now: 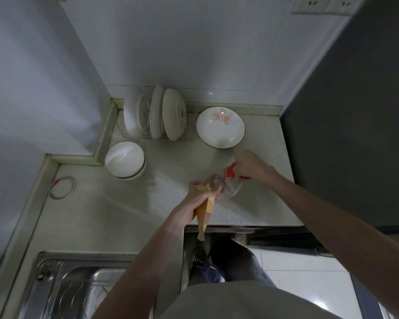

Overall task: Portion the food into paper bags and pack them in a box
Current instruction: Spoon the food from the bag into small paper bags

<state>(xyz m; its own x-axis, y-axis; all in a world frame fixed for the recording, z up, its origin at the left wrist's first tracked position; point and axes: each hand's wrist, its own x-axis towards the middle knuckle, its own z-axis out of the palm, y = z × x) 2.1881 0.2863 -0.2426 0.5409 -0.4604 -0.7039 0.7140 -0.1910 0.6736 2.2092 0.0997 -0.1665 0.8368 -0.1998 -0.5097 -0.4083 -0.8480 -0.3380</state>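
Note:
My left hand [195, 199] grips a brown paper bag [204, 215] near its open top, and the bag hangs down past the counter's front edge. My right hand [248, 165] holds a clear plastic food bag with a red print [228, 178], tilted with its mouth toward the paper bag's opening. The food inside the plastic bag is blurred and I cannot make it out. No box is in view.
A flowered plate [220, 127] lies at the back of the counter [115, 210]. A rack of upright white dishes [156, 116] and an upturned white bowl [124, 161] stand to the left. The steel sink [78, 286] is at lower left, a dark fridge [355, 134] to the right.

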